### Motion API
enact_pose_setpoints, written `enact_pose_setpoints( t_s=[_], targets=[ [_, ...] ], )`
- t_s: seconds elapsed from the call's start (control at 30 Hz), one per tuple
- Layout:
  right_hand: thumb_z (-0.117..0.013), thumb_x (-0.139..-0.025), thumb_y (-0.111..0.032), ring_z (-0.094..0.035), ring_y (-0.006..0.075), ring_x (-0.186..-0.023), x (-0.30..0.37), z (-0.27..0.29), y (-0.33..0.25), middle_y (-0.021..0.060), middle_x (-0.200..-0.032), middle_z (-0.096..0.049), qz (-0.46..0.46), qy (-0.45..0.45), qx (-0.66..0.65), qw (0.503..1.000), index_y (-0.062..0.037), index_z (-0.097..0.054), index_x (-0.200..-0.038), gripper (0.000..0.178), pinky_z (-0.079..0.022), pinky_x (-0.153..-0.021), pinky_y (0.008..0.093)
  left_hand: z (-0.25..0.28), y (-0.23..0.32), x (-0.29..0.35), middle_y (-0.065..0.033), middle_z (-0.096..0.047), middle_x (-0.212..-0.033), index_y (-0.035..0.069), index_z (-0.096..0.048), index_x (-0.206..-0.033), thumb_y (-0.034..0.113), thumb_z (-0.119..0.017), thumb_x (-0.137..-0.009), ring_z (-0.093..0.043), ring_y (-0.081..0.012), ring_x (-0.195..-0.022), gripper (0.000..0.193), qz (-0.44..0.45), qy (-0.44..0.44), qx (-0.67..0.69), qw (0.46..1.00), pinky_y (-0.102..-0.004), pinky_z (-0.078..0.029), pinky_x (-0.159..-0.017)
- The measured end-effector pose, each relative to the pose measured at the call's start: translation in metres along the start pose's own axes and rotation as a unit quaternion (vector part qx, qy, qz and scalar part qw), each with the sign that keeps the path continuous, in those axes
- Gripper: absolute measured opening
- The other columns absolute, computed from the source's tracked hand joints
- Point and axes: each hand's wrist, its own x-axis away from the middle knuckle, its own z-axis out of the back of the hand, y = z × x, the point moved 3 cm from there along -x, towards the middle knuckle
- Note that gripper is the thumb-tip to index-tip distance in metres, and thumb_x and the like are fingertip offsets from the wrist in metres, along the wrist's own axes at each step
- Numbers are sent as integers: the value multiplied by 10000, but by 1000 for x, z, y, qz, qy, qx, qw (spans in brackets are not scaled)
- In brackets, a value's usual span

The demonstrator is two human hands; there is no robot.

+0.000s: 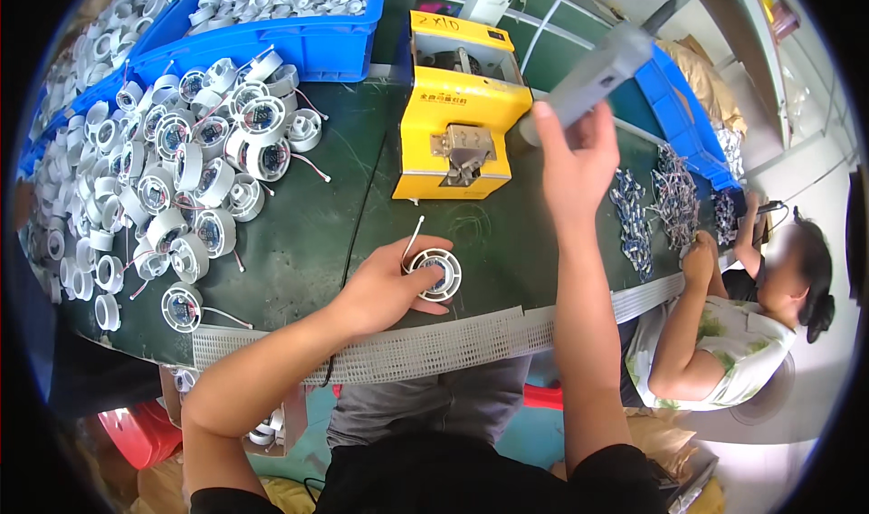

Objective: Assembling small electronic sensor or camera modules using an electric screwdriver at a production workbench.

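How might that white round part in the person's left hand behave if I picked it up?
The white round part looks like thin plastic, so it's probably light and fairly stiff. Its circular outline suggests it could roll if stood on edge. The thin lead likely flexes, being so slender.

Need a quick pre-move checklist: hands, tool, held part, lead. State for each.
1. White round part steadied: ok, left hand has fingers around it and one across its face.
2. Grey tool gripped: ok, in the right hand.
3. Tool over the part: not ok, raised off to the right, apart from it.
4. Tool's working end: cannot tell, blurred.
5. White lead off the part's face: ok, it sticks out past the far edge.
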Motion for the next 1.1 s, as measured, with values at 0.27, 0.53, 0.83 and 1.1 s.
enact_pose_setpoints(
  t_s=[0.27, 0.53, 0.83, 1.1],
  targets=[
    [-515, -951, -103, -466, 145, -420, 14, -58, -58, 50, -563, -470, 48, 19, -222, 974, 15, -338, -1280, 392, -406, -436, 282, 5, -6, -1, -102, -570, -1078, 0, -447, -1276, 27, -507, -962, -661, -231, -896, 321, -8, 53, -7, 999, -381, -618, -782],
    [-529, -939, -87, -469, 149, -444, 24, -66, -45, 61, -574, -470, -5, 0, -237, 972, 2, -335, -1243, 372, -415, -446, 295, 6, 0, 0, -116, -582, -1062, -6, -466, -1284, 47, -472, -976, -674, -242, -862, 313, -6, 65, -40, 997, -361, -619, -764],
    [-490, -958, -153, -443, 138, -461, 82, -44, -67, 54, -656, -444, -46, -42, -316, 947, -53, -221, -1376, 507, -404, -414, 298, 6, -2, -2, -138, -626, -1026, -33, -533, -1199, 71, -504, -935, -679, -209, -844, 285, -26, 101, -15, 994, -337, -618, -727],
    [-504, -919, -137, -449, 167, -460, 108, -48, -66, 75, -645, -456, -50, -77, -318, 943, 11, -200, -1346, 544, -467, -454, 325, 7, -1, -2, -131, -624, -1023, -42, -530, -1185, 72, -507, -943, -672, -203, -868, 268, -37, 103, -12, 994, -335, -621, -747]
  ],
)
